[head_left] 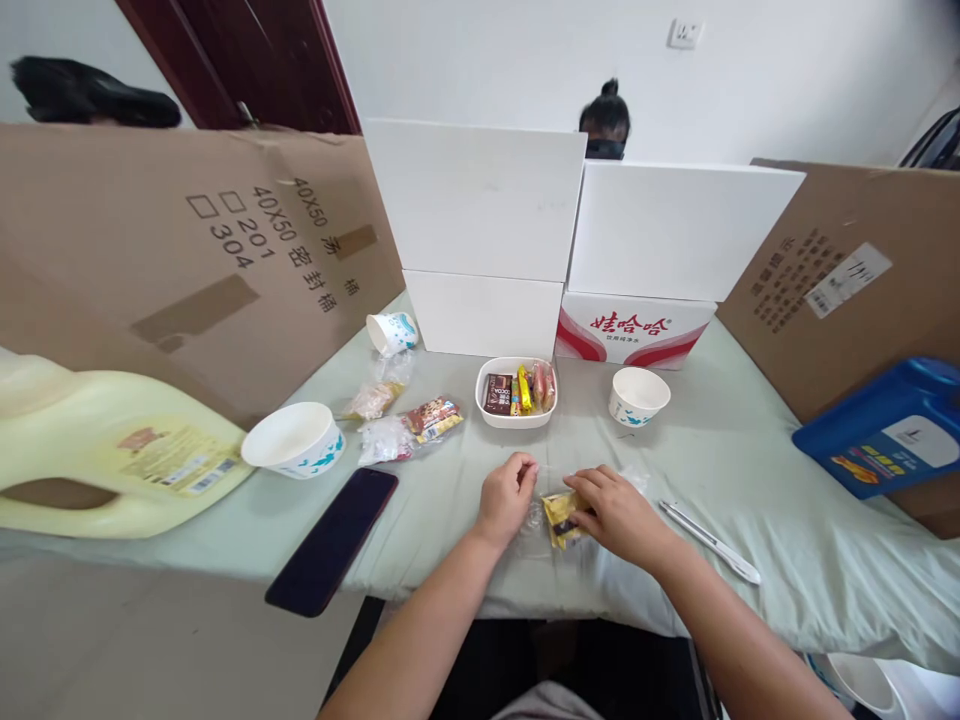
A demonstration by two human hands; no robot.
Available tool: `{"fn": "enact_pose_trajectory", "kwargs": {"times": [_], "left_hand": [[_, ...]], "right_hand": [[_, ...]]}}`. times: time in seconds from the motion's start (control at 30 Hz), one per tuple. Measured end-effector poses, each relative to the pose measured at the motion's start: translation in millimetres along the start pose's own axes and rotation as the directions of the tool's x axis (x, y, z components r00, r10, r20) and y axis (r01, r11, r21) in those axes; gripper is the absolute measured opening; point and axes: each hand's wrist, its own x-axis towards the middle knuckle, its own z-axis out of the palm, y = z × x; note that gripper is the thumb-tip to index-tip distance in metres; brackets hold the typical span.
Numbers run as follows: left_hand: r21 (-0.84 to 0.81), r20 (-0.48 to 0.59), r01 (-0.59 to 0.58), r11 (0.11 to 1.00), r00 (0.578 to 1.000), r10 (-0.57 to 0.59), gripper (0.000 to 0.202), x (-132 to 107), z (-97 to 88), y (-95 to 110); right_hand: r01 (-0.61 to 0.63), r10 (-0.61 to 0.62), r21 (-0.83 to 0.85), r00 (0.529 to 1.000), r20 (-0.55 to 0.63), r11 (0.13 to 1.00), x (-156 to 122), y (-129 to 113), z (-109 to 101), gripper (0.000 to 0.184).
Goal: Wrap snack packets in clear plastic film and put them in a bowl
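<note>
On the pale green cloth at the table's front edge, my left hand (507, 497) pinches the left side of a clear plastic bag (541, 515). My right hand (611, 512) grips the same bag from the right, over a yellow snack packet (561, 512) inside it. Behind my hands stands a white rectangular dish (516, 418) with several wrapped snacks. Two more clear snack bags (409, 428) lie to the left of it.
A dark phone (332, 538) lies at the front left beside a white paper bowl (294, 438). Another paper bowl (637, 395) and a tipped cup (392, 331) stand further back. A silver pen-like tool (709, 541) lies right. Cardboard and white foam boxes wall the table; a person's head (604, 122) shows behind.
</note>
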Motion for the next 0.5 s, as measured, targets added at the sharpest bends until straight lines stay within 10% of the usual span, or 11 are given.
{"fn": "enact_pose_trajectory", "kwargs": {"times": [0.2, 0.4, 0.5], "left_hand": [[0.1, -0.013, -0.306, 0.947, 0.951, 0.309, 0.015, 0.3, -0.1, 0.9], [0.334, -0.26, -0.236, 0.913, 0.908, 0.329, 0.012, -3.4, -5.9, 15.5], [0.225, -0.024, -0.402, 0.888, 0.908, 0.417, 0.015, -13.8, -5.6, 36.2]], "right_hand": [[-0.062, 0.061, -0.011, 0.994, -0.092, 0.998, -27.6, -6.4, 3.1, 0.025], [-0.003, -0.004, -0.043, 0.988, -0.153, 0.999, -43.2, -4.3, 10.5, 0.036], [-0.042, 0.042, 0.003, 0.98, -0.193, 0.999, -47.5, -0.9, 12.8, 0.03]]}}
